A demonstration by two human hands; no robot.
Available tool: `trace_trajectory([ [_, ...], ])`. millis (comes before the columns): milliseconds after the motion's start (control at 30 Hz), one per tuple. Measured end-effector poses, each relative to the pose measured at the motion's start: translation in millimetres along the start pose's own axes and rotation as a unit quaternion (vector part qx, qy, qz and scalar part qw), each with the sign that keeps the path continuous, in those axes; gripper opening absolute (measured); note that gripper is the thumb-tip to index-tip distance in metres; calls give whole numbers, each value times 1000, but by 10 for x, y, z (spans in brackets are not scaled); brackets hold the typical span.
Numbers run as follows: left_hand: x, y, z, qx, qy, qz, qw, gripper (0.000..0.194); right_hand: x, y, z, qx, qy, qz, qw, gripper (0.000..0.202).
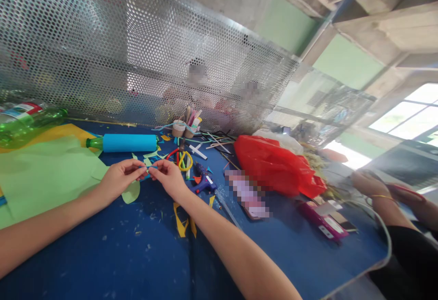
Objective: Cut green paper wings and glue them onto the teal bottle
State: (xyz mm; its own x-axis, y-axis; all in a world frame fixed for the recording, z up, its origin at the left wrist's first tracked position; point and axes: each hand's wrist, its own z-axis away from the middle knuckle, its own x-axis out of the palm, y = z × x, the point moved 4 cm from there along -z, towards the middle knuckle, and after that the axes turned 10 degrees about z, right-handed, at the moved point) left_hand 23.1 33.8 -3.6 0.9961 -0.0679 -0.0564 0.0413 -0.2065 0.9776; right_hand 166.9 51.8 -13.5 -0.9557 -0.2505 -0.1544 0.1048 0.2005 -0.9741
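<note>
My left hand (123,175) and my right hand (170,179) meet above the blue table (143,245), fingertips pinched together. Between them is a small piece of blue paper (150,168), partly hidden by the fingers. Just below my left hand lies a rounded light-green paper cutout (131,193). Behind both hands a green bottle wrapped in blue paper (130,143) rests on its side. Scissors with yellow handles (185,161) and a blue glue gun (207,181) lie to the right of my right hand.
Green paper sheets (44,177) and clear green bottles (27,124) occupy the left. Cups of brushes (185,129) stand by the perforated metal screen (153,54). Rightward are a phone (248,194), a red plastic bag (273,165) and another person's hands (372,186). Yellow scraps (181,222) lie nearby.
</note>
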Motion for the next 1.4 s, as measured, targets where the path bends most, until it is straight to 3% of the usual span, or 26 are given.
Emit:
trace_trajectory([
  [233,-15,-40,-14,-4,2,11,1000,32,7,17,-6,-11,-2,10,1000,24],
  [500,10,43,-6,42,-12,-33,999,29,-12,-54,17,-48,15,42,998,17],
  [833,4,22,11,28,13,-14,999,32,-2,-13,-2,-6,6,-26,1000,24],
  [1100,22,48,24,3,-3,7,1000,27,-2,-23,4,-7,5,-13,1000,24],
  [1400,-11,-82,-3,0,-19,15,1000,33,16,13,-15,12,-8,-35,999,28],
])
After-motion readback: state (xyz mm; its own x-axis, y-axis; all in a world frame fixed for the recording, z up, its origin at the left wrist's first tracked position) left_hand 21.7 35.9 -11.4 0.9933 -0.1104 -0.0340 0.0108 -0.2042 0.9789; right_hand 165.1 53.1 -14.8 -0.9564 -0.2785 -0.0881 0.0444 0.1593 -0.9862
